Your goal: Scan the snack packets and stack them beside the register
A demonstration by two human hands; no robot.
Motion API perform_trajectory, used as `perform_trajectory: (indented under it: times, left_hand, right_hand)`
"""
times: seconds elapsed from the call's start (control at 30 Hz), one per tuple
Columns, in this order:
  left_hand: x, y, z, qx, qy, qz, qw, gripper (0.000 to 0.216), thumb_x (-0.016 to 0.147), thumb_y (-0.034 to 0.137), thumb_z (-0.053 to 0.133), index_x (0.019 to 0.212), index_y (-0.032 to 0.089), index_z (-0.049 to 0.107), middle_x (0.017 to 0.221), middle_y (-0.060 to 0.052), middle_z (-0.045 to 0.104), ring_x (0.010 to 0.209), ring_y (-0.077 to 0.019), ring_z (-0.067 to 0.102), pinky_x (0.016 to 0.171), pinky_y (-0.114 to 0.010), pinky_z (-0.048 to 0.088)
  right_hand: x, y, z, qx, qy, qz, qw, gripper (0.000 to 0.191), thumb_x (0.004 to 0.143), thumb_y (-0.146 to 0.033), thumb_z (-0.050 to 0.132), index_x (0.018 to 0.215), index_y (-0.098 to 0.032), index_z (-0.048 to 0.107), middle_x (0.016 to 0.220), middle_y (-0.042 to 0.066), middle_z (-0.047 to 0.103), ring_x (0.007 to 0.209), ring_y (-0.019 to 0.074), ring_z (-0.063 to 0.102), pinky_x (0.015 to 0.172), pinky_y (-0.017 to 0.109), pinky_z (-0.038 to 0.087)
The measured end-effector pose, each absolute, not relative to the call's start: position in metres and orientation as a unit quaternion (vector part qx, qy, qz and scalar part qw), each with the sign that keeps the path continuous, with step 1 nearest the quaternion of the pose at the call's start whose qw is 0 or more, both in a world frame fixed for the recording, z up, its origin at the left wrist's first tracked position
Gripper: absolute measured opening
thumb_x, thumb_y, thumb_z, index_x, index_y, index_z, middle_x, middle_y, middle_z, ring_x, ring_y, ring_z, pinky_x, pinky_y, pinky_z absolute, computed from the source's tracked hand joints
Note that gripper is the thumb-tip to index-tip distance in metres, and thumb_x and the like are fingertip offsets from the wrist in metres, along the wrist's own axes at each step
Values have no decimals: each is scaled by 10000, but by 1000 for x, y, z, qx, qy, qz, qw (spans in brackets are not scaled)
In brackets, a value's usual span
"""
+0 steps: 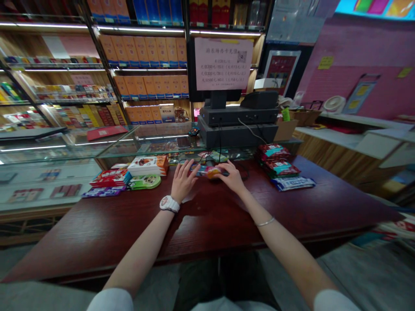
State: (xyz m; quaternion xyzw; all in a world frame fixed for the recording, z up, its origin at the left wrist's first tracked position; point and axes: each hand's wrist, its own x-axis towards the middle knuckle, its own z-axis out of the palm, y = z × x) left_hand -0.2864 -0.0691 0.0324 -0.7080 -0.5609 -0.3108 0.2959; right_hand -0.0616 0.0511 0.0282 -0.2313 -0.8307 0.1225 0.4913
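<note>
A small snack packet (213, 172), with a blue end and an orange-and-pink end, lies near the back of the dark red-brown table. My right hand (232, 177) curves around its orange end, thumb in front and fingers behind. At the packet's blue end, my left hand (184, 180) has its fingers spread, and its thumb is close to the packet; whether it touches I cannot tell. Left of that hand are a white-and-orange box (148, 165), a green packet (145, 182), red packets (110, 177) and a purple packet (103, 191).
Red-brown packets (275, 159) form a stack on the right, beside a blue-and-white packet (294, 183). Behind the table (207, 229) are a glass display counter (145, 144) and a black till (240, 115) with dangling cables. Lit shelves of boxes fill the background.
</note>
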Motion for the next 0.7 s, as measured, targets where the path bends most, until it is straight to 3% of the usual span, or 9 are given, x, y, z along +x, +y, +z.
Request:
perform_trajectory:
  times: [0.27,0.53,0.7]
  left_hand:
    - [-291,-69,35,-713,-590,-318,208,578,873,156,522,1431,299,471,1413,-67,558,1373,-271,454,1240,-548,155]
    - [-290,-64,29,-685,-616,-342,182,625,761,336,726,1346,227,536,1285,-113,611,1234,-314,553,1230,-584,138]
    - [-290,-60,23,-690,-614,-349,158,706,706,460,784,1321,207,548,1244,-127,619,1204,-317,565,1218,-591,153]
  right_hand:
    - [-66,51,20,-287,-850,161,411,402,835,-400,671,1211,-259,665,1214,70,696,1249,310,567,1086,540,426]
    - [-63,41,27,-207,-904,70,367,837,768,-397,760,1493,-267,363,1515,126,416,1399,302,401,1150,516,343]
    - [-66,45,18,-215,-903,68,365,720,822,-323,688,1473,-243,390,1506,139,433,1376,290,434,1145,532,335]
